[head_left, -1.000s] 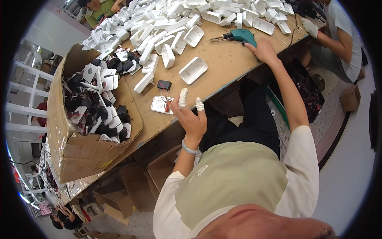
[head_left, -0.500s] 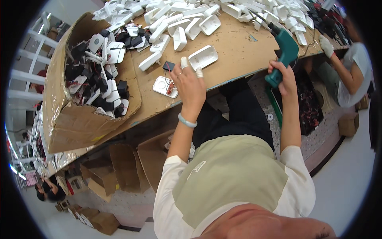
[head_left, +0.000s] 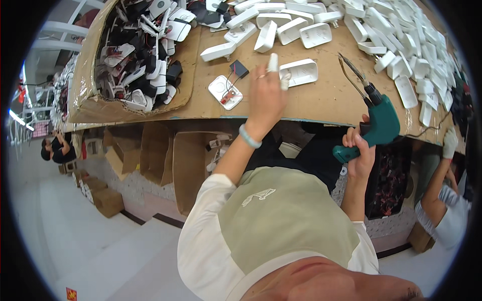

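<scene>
One open carton (head_left: 83, 90) on my brown bench (head_left: 324, 103); right fingers (head_left: 350, 137) grip one soldering gun (head_left: 384, 121); left fingers (head_left: 272, 63), I can't tell.

I read the green tool (head_left: 382, 123) as matt plastic with dull metal prongs (head_left: 353, 68). White shell (head_left: 303, 74) is smooth plastic, faintly glossy. The counter (head_left: 321, 106) looks matt and scuffed; carton (head_left: 84, 95) is cardboard with shiny patches.
</scene>
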`<state>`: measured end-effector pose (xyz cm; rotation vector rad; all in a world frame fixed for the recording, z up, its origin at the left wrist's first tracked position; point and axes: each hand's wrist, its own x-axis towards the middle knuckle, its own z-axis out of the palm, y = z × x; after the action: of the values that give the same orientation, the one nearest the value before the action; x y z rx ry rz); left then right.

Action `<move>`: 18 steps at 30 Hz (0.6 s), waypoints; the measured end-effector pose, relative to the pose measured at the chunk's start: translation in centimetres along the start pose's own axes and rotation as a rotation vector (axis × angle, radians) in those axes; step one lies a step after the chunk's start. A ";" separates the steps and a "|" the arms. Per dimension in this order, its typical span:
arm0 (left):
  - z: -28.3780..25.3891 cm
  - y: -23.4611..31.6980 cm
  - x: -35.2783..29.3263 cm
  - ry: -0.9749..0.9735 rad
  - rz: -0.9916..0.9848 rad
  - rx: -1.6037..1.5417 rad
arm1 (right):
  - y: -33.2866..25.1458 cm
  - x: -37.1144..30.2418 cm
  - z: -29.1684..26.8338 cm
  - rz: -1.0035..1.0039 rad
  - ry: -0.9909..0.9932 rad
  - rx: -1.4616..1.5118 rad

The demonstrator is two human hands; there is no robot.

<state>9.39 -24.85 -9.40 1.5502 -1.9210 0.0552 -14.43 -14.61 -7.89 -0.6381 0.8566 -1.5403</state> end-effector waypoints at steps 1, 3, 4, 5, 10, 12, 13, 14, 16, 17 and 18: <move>-1.6 -0.2 -0.6 0.091 0.042 0.021 | -0.1 0.3 -0.3 -0.019 -0.010 -0.042; -3.7 -1.9 -1.7 0.195 -0.135 0.118 | -0.1 0.6 -0.8 -0.049 -0.040 -0.126; -4.4 -2.8 -1.7 0.184 -0.202 0.080 | 0.2 0.8 -1.0 -0.044 -0.036 -0.122; -4.9 -3.8 -1.6 0.137 -0.258 0.039 | 0.4 1.0 -1.1 -0.046 -0.033 -0.168; -2.6 -6.5 -2.1 0.058 -0.188 0.069 | 1.3 1.6 -0.5 -0.079 0.081 -0.386; -3.0 -5.5 -2.5 0.085 -0.157 0.059 | 1.5 1.4 -0.6 -0.061 0.100 -0.426; -3.0 -5.2 -2.8 0.104 -0.146 0.031 | 1.6 1.0 -0.7 -0.043 0.098 -0.456; -3.2 -4.8 -3.6 0.063 -0.241 -0.045 | 2.0 0.8 -0.8 -0.055 0.113 -0.453; -3.9 -3.3 -4.3 -0.021 -0.197 -0.156 | 2.4 0.2 -1.2 -0.053 0.128 -0.477; -3.4 -2.7 -4.6 -0.032 -0.161 -0.148 | 2.6 -0.1 -1.4 -0.052 0.128 -0.495; -3.2 -2.1 -4.6 -0.053 -0.127 -0.162 | 2.8 -0.3 -1.7 -0.053 0.136 -0.501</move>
<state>13.09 -20.16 -10.00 1.5736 -1.8139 -0.1933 -14.10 -14.09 -11.10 -0.9268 1.3581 -1.4330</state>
